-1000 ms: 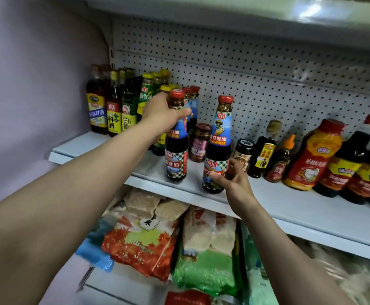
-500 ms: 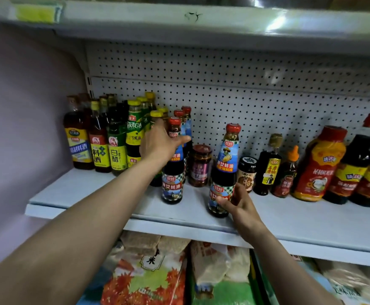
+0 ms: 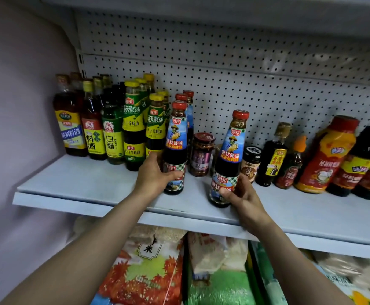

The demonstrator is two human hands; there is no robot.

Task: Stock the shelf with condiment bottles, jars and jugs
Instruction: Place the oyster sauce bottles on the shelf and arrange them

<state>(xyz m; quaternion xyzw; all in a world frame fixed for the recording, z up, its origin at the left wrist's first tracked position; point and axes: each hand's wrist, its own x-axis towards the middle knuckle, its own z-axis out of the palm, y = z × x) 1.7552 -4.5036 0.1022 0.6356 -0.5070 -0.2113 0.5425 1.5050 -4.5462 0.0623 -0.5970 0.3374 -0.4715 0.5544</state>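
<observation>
My left hand (image 3: 157,175) is wrapped around the lower body of one oyster sauce bottle (image 3: 176,146), thumb across the checked label, fingers curled behind it. The bottle stands upright on the shelf (image 3: 91,183), near the front edge. Just left of that hand stand the green-labelled bottles (image 3: 133,126) with yellow caps, and further left the vinegar (image 3: 112,137) and cooking wine (image 3: 92,133), all upright in rows against the pegboard (image 3: 223,80). Behind the bottle I hold, two more red caps (image 3: 185,95) line up toward the back.

My right hand (image 3: 243,197) grips the base of a second oyster sauce bottle (image 3: 229,159), thumb on the front label, fingers closed round the far side. It stands near the shelf's front edge and leans slightly to the right at the top. Between my two hands, further back, sits a dark jar (image 3: 202,154). Just beyond my right hand is a small black-lidded jar (image 3: 251,161), then dark bottles and a red and orange jug (image 3: 326,155) off to the right. Below the shelf lie rice bags (image 3: 148,274).
</observation>
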